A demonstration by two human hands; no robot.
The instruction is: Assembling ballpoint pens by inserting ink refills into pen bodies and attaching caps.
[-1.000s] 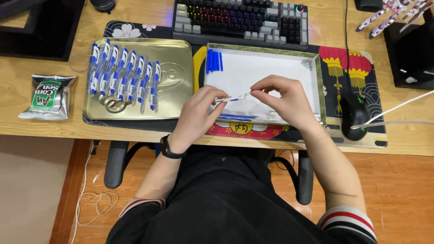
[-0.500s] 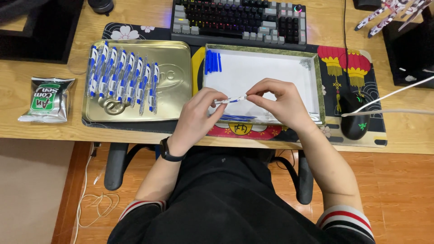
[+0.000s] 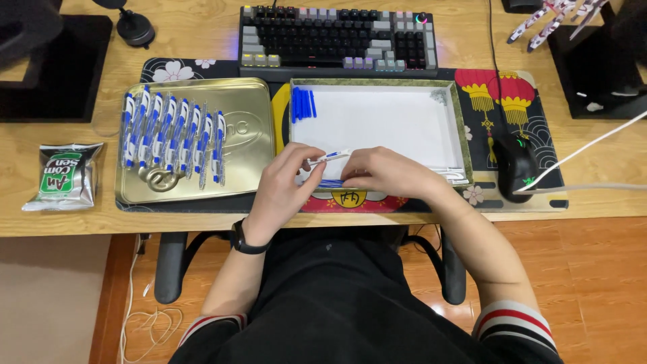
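Pinching one white pen (image 3: 330, 158) between them, both hands (image 3: 337, 178) grip its ends.

A home computer desk, by the look of it. Just beyond the grip stands a mechanical keyboard (image 3: 339, 37) with lit keys on a wooden tabletop (image 3: 202, 27). A black mouse (image 3: 516, 166) sits to the right of the grip on a desk mat (image 3: 499, 94) printed with red lanterns and flowers. Far to the left lies a foil snack packet (image 3: 63, 176). Below the grip, a chair's black armrests (image 3: 168, 266) show over a wood-patterned floor (image 3: 593, 269).
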